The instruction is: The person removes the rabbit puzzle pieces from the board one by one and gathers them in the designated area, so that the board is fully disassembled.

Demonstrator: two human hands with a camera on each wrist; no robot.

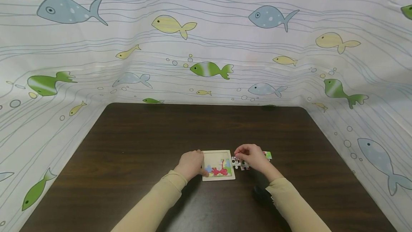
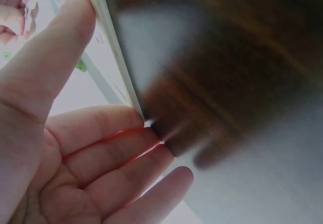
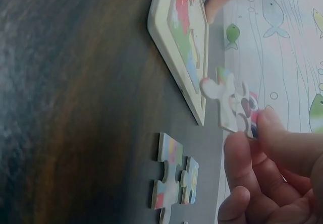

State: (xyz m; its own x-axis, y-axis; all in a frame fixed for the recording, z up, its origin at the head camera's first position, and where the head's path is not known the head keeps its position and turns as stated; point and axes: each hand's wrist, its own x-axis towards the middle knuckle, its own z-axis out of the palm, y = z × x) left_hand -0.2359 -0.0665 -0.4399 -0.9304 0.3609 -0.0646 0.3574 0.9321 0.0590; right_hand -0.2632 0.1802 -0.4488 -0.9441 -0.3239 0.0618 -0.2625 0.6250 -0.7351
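Observation:
In the head view my left hand [image 1: 190, 164] rests along the left edge of a wooden puzzle tray [image 1: 219, 178]. Its thumb [image 2: 73, 22] lies over the rim, while the nearly straight fingers [image 2: 108, 128] reach the edge in the left wrist view. Pink, blue and green pieces fill the tray's near and right parts; bare wood shows elsewhere. Just right of the tray, my right hand [image 1: 252, 156] pinches a puzzle piece [image 3: 233, 103] between thumb and fingertips. The piece is held up above the table, tilted, with its printed face partly turned away.
Loose puzzle pieces [image 3: 170, 171] lie on the dark wooden table [image 1: 154, 131] right of the tray, some partly under the right hand. One green-printed piece [image 1: 268, 155] shows beyond that hand. A fish-print curtain [image 1: 206, 38] stands behind and beside the table.

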